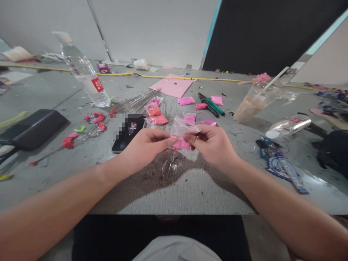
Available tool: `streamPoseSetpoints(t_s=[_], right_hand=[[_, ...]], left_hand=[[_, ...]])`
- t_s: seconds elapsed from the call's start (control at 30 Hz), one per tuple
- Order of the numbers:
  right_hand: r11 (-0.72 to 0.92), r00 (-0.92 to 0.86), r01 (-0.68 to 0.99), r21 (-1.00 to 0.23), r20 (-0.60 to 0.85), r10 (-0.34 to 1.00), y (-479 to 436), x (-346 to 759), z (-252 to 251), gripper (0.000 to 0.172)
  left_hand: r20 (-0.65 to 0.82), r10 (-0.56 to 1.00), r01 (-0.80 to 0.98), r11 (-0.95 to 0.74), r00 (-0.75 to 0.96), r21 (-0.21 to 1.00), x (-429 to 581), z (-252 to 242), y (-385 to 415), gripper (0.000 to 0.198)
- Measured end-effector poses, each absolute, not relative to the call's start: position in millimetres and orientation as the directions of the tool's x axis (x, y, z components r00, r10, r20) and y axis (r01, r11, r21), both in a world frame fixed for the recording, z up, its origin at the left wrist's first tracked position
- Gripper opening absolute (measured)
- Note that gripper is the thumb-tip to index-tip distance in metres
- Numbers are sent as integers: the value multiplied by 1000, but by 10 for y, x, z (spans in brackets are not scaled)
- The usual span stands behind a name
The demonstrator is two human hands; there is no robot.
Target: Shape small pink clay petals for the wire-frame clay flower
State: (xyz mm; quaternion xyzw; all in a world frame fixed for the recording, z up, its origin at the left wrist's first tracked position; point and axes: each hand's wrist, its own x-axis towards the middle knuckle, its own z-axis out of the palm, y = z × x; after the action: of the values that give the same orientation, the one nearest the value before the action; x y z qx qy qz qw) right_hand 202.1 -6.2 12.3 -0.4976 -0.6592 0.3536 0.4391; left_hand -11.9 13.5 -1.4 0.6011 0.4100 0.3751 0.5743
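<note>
Between my two hands is a small clear plastic bag (181, 143) with pink stuff in its lower part. My left hand (148, 143) pinches its left side between thumb and finger. On the opposite side, my right hand (213, 143) grips the bag the same way. Beyond them lie several similar packets, among them an orange-red one (159, 119), a pink one (186, 100) and another pink one (216, 100). A loop of thin wire (170, 169) rests on the table just below the bag. A phone (129, 132) lies left of my left hand.
Green-handled pliers (214, 107) and a pink sheet (174, 86) lie behind the packets. At left stand a water bottle (91, 81) and a black case (38, 128). A drink cup with a straw (251, 103), a lying bottle (289, 127) and keychains (282, 168) are at right.
</note>
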Motion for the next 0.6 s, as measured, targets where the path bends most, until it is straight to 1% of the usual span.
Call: streamPoseSetpoints(t_s=[0.07,0.13,0.17,0.3,0.47,0.6], right_hand=[[230,-159,268,-936,192,968,-70,2006,94,37],[179,-202,163,-970,145,969,-79,1976,50,36],[159,-198,151,-976,128,972,-82,1961,30,35],[147,-122,201,-968,125,985,-78,1928,19,37],[177,-159,186,-967,148,976,-71,1952,79,36],[169,-184,189,-967,134,974,-56,1985,70,33]], left_hand=[[-3,936,70,-24,352,997,-129,-42,150,26],[14,940,22,-23,342,999,-127,-80,166,25],[14,938,0,-15,345,1000,-122,-96,173,24],[-14,935,-44,32,355,999,-93,-100,179,23],[-54,929,-69,85,366,994,-72,-27,142,23],[-37,923,-52,61,383,997,-75,-3,137,23]])
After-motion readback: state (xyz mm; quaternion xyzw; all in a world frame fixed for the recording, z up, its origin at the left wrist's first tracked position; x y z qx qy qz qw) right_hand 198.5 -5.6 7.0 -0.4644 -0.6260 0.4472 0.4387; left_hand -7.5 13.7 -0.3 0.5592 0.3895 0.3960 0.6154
